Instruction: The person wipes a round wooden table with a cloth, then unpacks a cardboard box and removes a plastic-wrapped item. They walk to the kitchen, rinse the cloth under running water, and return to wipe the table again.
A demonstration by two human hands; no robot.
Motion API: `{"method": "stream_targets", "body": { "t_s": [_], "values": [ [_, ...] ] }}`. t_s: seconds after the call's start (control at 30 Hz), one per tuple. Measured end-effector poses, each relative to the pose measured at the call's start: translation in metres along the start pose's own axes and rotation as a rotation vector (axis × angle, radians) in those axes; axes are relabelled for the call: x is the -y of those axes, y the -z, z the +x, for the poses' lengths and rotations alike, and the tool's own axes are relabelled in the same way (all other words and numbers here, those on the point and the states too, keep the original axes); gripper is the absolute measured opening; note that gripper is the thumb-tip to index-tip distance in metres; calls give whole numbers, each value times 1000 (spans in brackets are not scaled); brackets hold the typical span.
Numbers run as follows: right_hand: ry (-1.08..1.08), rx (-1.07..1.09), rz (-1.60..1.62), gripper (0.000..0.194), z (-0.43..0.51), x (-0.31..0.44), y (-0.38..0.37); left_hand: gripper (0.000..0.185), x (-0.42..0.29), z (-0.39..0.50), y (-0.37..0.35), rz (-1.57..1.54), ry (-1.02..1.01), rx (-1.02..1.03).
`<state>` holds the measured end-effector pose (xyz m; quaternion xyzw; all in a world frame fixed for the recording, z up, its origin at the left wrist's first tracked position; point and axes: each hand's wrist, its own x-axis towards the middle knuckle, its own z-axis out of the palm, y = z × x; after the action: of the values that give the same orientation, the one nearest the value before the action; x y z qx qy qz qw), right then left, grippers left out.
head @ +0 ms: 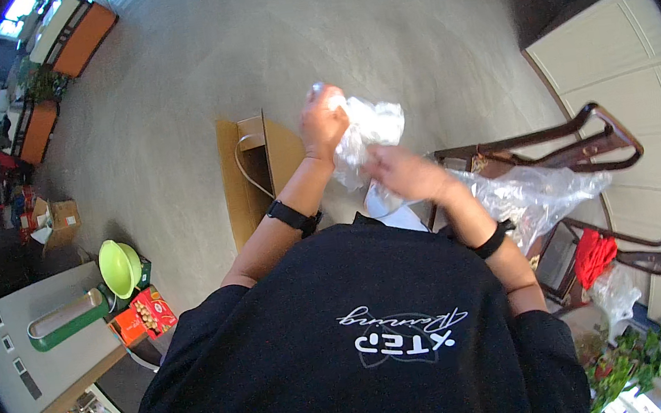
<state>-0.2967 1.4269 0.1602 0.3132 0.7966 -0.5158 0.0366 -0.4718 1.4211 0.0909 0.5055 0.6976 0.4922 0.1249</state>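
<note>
My left hand (324, 122) is closed around the upper left part of a crumpled clear plastic bag (379, 123), held out in front of my chest. My right hand (404, 176), blurred, lies at the lower edge of the same plastic; whether its fingers grip it cannot be told. Just left of my left forearm stands an open cardboard box (236, 181) with a pale strap or cord (245, 164) across its opening. Something white (400, 218) lies below my right hand, partly hidden by my shirt.
Right of me, a dark wooden chair (591, 137) bears a large clear plastic sheet (542, 193). Behind it another chair holds a red cloth (595, 257). At the left are a green basin (119, 268), a red carton (154, 311) and a small cardboard box (63, 222). Leafy plants (628, 365) stand at lower right.
</note>
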Motion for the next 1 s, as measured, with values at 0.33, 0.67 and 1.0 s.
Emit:
{"method": "stream_targets", "body": {
  "t_s": [0.33,0.67,1.0],
  "values": [
    [309,-310,758,23,124,-89,171,22,-57,133,-64,-1544,872,291],
    [-93,-323,1135,26,248,-112,251,78,-21,278,-140,-554,596,191],
    [-8,-441,442,30,319,-160,462,72,-20,502,-266,-363,194,571]
  ]
}}
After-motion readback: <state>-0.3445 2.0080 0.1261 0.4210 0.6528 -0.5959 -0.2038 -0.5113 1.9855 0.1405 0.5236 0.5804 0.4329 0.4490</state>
